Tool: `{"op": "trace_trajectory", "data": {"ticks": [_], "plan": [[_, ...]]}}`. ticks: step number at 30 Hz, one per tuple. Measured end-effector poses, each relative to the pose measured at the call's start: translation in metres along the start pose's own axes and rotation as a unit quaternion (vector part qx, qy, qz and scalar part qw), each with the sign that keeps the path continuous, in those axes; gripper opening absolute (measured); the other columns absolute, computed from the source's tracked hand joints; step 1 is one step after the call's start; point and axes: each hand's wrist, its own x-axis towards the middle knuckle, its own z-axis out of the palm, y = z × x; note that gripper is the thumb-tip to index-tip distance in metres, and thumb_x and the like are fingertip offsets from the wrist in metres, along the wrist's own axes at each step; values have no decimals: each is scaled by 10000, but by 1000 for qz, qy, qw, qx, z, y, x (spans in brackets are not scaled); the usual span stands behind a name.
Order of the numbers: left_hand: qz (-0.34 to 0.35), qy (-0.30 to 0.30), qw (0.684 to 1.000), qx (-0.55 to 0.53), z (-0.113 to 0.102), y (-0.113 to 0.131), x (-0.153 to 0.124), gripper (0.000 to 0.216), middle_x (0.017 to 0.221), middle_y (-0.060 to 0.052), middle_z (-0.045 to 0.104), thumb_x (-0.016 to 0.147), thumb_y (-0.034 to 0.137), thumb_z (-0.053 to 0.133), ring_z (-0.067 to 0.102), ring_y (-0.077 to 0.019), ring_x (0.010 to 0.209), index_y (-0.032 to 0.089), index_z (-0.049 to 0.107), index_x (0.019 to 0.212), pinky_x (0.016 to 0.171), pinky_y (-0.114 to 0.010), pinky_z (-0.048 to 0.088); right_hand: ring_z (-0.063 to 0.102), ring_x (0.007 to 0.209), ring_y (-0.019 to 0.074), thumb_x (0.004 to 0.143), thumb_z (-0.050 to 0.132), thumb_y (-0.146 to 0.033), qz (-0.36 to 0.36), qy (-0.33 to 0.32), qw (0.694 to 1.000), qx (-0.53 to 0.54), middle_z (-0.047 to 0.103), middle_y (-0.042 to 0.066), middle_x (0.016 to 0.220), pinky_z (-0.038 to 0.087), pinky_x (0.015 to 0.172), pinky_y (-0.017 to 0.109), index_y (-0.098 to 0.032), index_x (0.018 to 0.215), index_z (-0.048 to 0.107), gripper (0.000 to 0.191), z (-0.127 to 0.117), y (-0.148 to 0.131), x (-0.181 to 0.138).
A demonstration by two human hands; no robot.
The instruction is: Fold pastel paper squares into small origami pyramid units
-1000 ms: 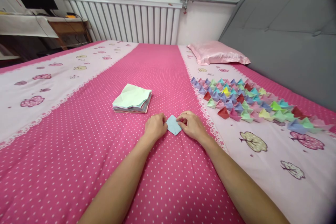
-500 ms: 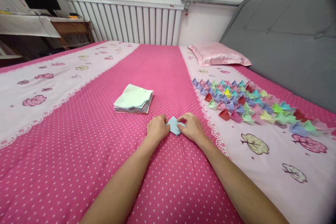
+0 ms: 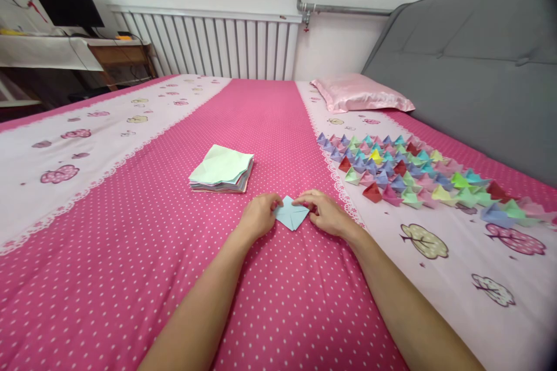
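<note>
A light blue folded paper, diamond-shaped with crease lines showing, lies between my two hands on the pink dotted bedspread. My left hand pinches its left corner, with the thumb mostly hidden. From the other side, my right hand grips the upper right edge, its index finger on the paper and its thumb by the right corner. Beyond my left hand sits a stack of square paper sheets, pale green on top.
Rows of small folded paper boats in many colours stand on the right. Farther off lie a pink pillow and a grey padded headboard. A white radiator lines the wall; a black monitor stands on a desk at left.
The blue paper now shows wider and flatter, with its creased face more exposed. My right hand has shifted slightly right, its thumb off the paper's middle. The camera view has tilted up a little.
</note>
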Motion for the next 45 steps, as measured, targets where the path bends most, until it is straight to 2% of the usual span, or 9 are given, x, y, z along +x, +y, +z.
{"op": "trace_trajectory", "data": {"ticks": [4, 11, 13, 16, 18, 21, 27, 33, 45], "plan": [[92, -13, 996, -10, -4, -7, -1, 427, 891, -75, 641, 644, 8, 440, 591, -172, 793, 158, 666, 973, 745, -271, 453, 500, 1157, 221, 687, 518, 9, -37, -3, 999, -4, 494, 86, 1269, 420, 940, 379, -251, 1095, 647, 501, -5, -1, -2], [167, -38, 979, -113, -18, -7, -4, 500, 1179, -85, 598, 606, 34, 564, 537, -216, 1079, 169, 627, 1084, 951, -330, 396, 544, 1120, 209, 781, 528, -125, -37, 87, 995, 36, 568, 66, 1231, 417, 956, 392, -254, 969, 705, 288, -5, -7, 2], [152, -26, 972, -174, -19, -3, -3, 436, 1139, -68, 626, 645, 117, 617, 552, -212, 1054, 167, 624, 1078, 937, -325, 401, 570, 1080, 204, 798, 534, -176, -17, 114, 988, 99, 619, 67, 1164, 439, 921, 373, -236, 945, 708, 235, -5, -8, 4], [71, -13, 959, -274, -17, 0, 0, 195, 827, -36, 679, 741, 242, 567, 610, -174, 784, 118, 658, 861, 731, -284, 460, 637, 922, 210, 791, 575, -281, 21, 94, 969, 228, 697, 71, 971, 474, 840, 362, -179, 916, 697, 202, -4, -12, 5], [22, -10, 937, -349, -15, 1, 2, 186, 680, -19, 644, 758, 264, 541, 586, -145, 645, 103, 632, 741, 631, -260, 443, 656, 816, 203, 777, 591, -322, 53, 63, 950, 302, 711, 63, 858, 487, 796, 358, -151, 904, 680, 231, -3, -17, 4], [-6, -25, 890, -455, -11, 1, 4, 145, 686, -18, 649, 702, 233, 597, 579, -123, 611, 102, 620, 759, 632, -251, 438, 661, 759, 185, 748, 617, -322, 96, 44, 926, 363, 703, 69, 845, 503, 750, 335, -132, 978, 630, 298, -1, -24, 2], [-70, -54, 854, -513, -9, 3, 0, 259, 706, -25, 671, 590, 154, 674, 593, -122, 606, 103, 608, 835, 622, -241, 431, 665, 772, 160, 698, 648, -221, 79, 38, 928, 362, 650, 67, 1021, 519, 719, 300, -232, 1351, 333, 725, 2, -27, 1], [-56, -86, 852, -513, -9, 6, -1, 342, 721, -22, 675, 535, 65, 662, 592, -114, 609, 90, 611, 873, 611, -219, 418, 616, 970, 203, 660, 659, -171, 36, 55, 940, 335, 583, 92, 1187, 511, 778, 300, -199, 1213, 537, 567, 5, -17, 4], [-16, -100, 856, -508, -3, -1, 1, 286, 693, -20, 655, 537, 79, 665, 576, -118, 597, 92, 637, 821, 583, -209, 400, 637, 920, 180, 675, 614, -105, 18, 50, 943, 330, 554, 80, 1248, 525, 717, 272, -239, 1262, 501, 612, 7, -18, 4]]}}
